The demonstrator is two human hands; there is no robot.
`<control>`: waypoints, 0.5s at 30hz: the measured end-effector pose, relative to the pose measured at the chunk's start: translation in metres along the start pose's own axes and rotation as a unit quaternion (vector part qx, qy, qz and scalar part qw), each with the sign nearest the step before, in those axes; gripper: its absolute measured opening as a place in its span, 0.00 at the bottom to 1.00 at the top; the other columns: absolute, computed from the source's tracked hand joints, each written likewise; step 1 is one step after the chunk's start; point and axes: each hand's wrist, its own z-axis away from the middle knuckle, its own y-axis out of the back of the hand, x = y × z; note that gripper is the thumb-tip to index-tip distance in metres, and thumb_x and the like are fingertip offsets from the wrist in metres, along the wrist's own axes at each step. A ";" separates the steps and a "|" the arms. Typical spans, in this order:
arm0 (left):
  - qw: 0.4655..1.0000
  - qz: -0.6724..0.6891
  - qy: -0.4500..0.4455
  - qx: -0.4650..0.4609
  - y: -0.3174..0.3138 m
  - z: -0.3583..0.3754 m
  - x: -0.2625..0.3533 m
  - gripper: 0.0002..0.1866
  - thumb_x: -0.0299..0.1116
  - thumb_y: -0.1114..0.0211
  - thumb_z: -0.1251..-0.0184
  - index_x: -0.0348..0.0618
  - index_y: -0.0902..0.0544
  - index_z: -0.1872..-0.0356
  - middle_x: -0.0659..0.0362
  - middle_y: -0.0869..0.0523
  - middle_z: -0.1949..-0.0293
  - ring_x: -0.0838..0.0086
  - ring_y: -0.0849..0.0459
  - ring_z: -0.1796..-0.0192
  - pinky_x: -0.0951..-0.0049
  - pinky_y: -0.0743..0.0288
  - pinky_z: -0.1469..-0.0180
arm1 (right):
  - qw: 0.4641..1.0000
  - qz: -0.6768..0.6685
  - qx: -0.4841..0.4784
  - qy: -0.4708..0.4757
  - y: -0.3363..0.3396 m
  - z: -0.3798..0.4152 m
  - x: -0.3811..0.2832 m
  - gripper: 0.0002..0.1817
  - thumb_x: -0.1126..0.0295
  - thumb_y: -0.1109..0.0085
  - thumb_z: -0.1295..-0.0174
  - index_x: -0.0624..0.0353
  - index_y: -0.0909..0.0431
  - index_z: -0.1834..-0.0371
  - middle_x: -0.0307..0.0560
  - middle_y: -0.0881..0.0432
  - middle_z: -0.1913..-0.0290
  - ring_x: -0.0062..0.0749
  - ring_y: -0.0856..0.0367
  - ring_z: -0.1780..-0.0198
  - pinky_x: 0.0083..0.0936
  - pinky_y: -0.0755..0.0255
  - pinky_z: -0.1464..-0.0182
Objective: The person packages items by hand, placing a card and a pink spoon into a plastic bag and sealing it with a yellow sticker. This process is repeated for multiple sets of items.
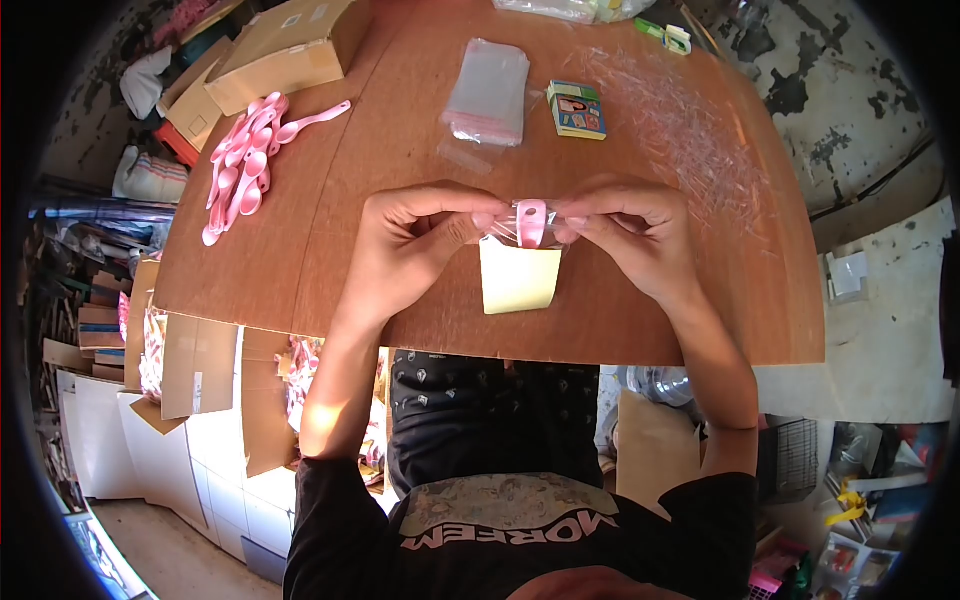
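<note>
Hands pinching one pink spoon in a clear sleeve, above one pale yellow card.
Left hand and right hand both closed on the sleeve ends, near the front edge of the wooden table. One heap of pink spoons far left, one stack of clear bags, one small printed box; bare wood between.
</note>
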 end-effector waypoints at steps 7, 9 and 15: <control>1.000 -0.020 -0.023 0.004 0.001 0.000 -0.002 0.08 0.13 0.39 0.39 0.30 0.15 0.61 0.50 0.13 0.59 0.71 0.15 0.56 0.75 0.20 0.53 | 1.000 -0.003 0.027 -0.004 -0.006 0.000 -0.002 0.10 0.86 0.44 0.39 0.67 0.16 0.59 0.47 0.16 0.62 0.24 0.16 0.62 0.16 0.23 0.61; 1.000 -0.018 -0.025 0.001 0.001 0.000 -0.002 0.09 0.13 0.40 0.39 0.30 0.15 0.61 0.50 0.13 0.59 0.71 0.15 0.56 0.75 0.21 0.53 | 1.000 -0.011 0.018 0.007 -0.005 -0.001 0.000 0.10 0.86 0.44 0.39 0.67 0.16 0.59 0.48 0.16 0.61 0.24 0.16 0.62 0.17 0.24 0.61; 1.000 -0.016 -0.014 -0.005 0.000 0.001 0.003 0.09 0.14 0.41 0.37 0.30 0.16 0.60 0.51 0.13 0.60 0.71 0.15 0.56 0.74 0.21 0.51 | 1.000 0.014 -0.012 -0.001 -0.002 0.001 0.000 0.11 0.89 0.48 0.41 0.68 0.17 0.61 0.49 0.17 0.57 0.24 0.18 0.58 0.17 0.24 0.58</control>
